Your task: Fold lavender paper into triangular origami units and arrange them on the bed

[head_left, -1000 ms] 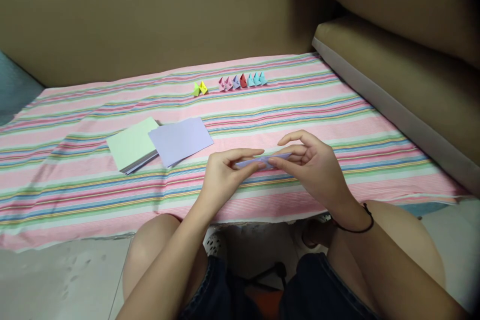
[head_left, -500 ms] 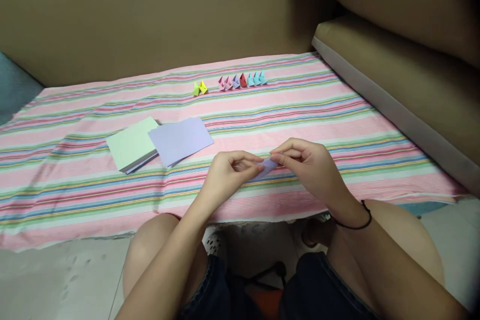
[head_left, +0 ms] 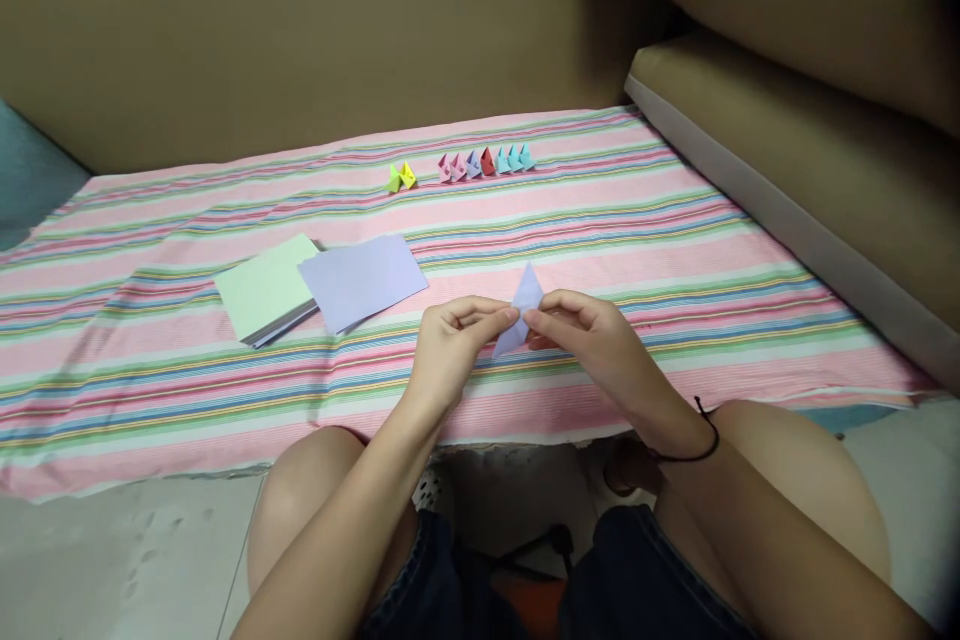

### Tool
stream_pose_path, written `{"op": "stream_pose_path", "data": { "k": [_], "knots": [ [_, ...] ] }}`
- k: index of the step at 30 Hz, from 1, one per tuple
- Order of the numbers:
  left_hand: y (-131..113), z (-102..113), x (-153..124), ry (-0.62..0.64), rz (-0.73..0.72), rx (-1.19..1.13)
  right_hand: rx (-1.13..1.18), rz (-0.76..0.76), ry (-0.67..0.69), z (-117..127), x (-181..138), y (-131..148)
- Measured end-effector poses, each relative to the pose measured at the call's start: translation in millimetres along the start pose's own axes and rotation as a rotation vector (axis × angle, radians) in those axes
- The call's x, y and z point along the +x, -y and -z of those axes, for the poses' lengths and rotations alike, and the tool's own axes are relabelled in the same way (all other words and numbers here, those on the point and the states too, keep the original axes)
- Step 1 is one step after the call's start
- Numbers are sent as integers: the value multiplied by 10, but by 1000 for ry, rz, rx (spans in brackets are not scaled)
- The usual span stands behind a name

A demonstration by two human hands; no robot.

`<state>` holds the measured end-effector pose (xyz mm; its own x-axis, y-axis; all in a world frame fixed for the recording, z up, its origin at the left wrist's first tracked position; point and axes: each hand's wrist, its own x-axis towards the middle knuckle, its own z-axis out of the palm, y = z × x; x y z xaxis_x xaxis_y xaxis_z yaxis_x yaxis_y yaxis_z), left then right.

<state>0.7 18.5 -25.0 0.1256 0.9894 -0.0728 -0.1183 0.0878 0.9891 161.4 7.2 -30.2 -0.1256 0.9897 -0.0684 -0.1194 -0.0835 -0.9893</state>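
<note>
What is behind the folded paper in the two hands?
Striped cloth shows around the folded paper. Cloth directly behind it is covered, as are any fingertips there of the left hand and right hand.

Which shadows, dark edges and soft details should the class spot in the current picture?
Head view: black swallows the right-hand top corner, beyond the stacked cushions; head view: soft shadows darken the striped cloth left of the green cards; head view: fold detail on the purple folded paper looks soft.
</note>
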Motion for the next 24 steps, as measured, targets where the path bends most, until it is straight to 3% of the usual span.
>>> {"op": "stream_pose_path", "data": {
  "k": [6, 14, 18, 24],
  "knots": [
    [23, -20, 4, -5, 26, -65, 32, 33, -66, -17, -19, -9],
    [23, -39, 67, 121, 283, -540, 31, 178, -46, -81, -109, 100],
    [36, -51, 55, 112, 269, -503, -36, 214, -101, -91, -127, 102],
    [17, -48, 28, 4, 119, -264, -98, 180, -102, -47, -111, 76]
  ]
}}
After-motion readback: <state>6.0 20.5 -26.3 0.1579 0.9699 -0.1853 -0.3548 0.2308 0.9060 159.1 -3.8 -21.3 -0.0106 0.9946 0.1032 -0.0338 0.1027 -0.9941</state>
